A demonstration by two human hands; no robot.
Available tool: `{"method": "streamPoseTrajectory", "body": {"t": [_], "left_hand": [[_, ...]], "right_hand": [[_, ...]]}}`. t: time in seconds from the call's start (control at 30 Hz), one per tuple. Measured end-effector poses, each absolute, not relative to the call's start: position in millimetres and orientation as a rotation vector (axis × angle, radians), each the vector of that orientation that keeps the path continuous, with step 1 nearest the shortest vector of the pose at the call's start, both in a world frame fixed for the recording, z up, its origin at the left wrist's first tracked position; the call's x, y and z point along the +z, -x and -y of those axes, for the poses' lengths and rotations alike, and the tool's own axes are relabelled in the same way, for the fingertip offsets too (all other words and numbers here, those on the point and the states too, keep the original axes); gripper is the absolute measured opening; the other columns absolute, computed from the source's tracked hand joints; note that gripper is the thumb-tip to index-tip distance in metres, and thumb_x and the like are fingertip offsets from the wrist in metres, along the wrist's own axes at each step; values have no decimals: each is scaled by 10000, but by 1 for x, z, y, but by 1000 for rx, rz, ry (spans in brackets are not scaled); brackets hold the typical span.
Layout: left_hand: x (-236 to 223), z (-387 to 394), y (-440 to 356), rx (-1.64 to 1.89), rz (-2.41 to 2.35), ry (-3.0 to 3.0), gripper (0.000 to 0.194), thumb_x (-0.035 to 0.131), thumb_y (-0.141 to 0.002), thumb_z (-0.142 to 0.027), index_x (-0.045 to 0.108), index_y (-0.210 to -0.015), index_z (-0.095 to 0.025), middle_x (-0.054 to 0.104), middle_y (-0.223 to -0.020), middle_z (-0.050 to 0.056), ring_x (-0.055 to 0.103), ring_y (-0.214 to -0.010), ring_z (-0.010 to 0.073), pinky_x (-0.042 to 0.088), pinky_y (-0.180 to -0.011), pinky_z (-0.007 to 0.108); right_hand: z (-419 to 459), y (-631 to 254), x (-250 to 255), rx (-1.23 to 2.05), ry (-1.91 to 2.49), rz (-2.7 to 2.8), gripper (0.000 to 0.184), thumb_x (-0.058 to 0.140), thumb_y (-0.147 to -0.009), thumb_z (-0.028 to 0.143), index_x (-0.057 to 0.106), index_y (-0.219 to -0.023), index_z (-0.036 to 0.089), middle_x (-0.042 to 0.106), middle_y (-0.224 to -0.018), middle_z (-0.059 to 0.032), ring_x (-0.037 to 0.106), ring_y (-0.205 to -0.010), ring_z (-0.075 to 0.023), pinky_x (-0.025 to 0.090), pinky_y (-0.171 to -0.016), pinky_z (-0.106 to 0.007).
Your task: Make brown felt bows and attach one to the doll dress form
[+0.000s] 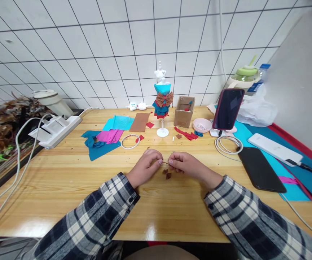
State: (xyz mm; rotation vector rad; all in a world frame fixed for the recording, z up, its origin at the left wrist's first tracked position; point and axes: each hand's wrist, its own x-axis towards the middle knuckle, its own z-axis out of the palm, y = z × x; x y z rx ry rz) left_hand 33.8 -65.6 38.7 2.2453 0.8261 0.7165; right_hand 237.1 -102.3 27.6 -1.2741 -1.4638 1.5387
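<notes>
My left hand point(148, 164) and my right hand point(184, 164) face each other low over the middle of the table. Each is closed in a pinch, and a thin brown strip point(165, 163) spans the small gap between them. Its material is too small to make out. Just below my fingertips lie small crumpled brown scraps point(167, 174), partly near my right hand. Beyond stands a white miniature dress form point(160, 76), dressed in a turquoise bodice, a brown bow point(164, 99) and a blue ruffled skirt with red trim.
Behind my left hand lie a white ring point(130, 142), a brown sheet point(140, 122), and blue and magenta pieces point(110, 136). A cardboard box point(184, 115), a pink bowl point(196, 125) and a propped phone point(228, 109) stand back right. A black phone point(262, 169) lies right; a power strip point(55, 133) sits left.
</notes>
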Motion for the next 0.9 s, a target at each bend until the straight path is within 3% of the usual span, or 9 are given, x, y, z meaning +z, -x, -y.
{"method": "streamPoseTrajectory", "body": {"t": [0.1, 0.17, 0.23, 0.33, 0.43, 0.63, 0.9], "left_hand": [[41, 67, -33, 652, -903, -2147, 221, 457, -913, -323, 555, -780, -177, 585, -800, 20, 523, -806, 164, 414, -773, 296], [42, 69, -33, 575, -921, -2054, 257, 456, -910, -363, 550, -766, -171, 550, -733, -2, 499, -726, 144, 403, -690, 263], [43, 72, -34, 529, -903, -1981, 286, 453, -909, -389, 541, -752, -167, 524, -692, -19, 470, -667, 126, 386, -640, 241], [44, 74, -36, 526, -893, -1953, 292, 458, -903, -389, 541, -741, -161, 515, -678, -28, 446, -641, 113, 373, -623, 228], [43, 73, -36, 527, -903, -1973, 274, 460, -899, -371, 541, -744, -160, 511, -686, -28, 445, -655, 114, 371, -631, 227], [41, 71, -34, 514, -951, -1975, 250, 460, -890, -357, 530, -746, -165, 477, -658, -36, 429, -631, 113, 360, -607, 225], [42, 71, -34, 547, -966, -1926, 244, 476, -878, -352, 526, -727, -166, 497, -649, -29, 440, -626, 118, 360, -604, 231]], "right_hand": [[103, -235, 29, 1482, 1279, 1417, 306, 618, -786, 451, 592, -885, 163, 625, -815, -20, 484, -563, -75, 369, -484, -205], [105, -232, 31, 1476, 1236, 1397, 398, 641, -772, 441, 581, -1068, 182, 645, -979, -53, 552, -621, -92, 411, -501, -214], [106, -229, 32, 1498, 1190, 1407, 468, 675, -746, 414, 568, -1140, 185, 665, -999, -66, 613, -677, -123, 455, -546, -235], [107, -226, 32, 1433, 1228, 1440, 320, 693, -722, 354, 642, -968, 155, 694, -844, -55, 637, -704, -147, 484, -625, -261], [105, -230, 31, 1331, 1338, 1493, 205, 674, -718, 320, 667, -839, 154, 680, -758, -39, 596, -647, -129, 460, -586, -246], [102, -237, 30, 1284, 1387, 1565, 191, 619, -745, 319, 677, -837, 161, 655, -717, -14, 515, -544, -93, 410, -515, -221], [100, -243, 26, 1208, 1433, 1718, 127, 577, -776, 274, 655, -822, 184, 627, -682, 13, 526, -584, -103, 407, -555, -221]]}}
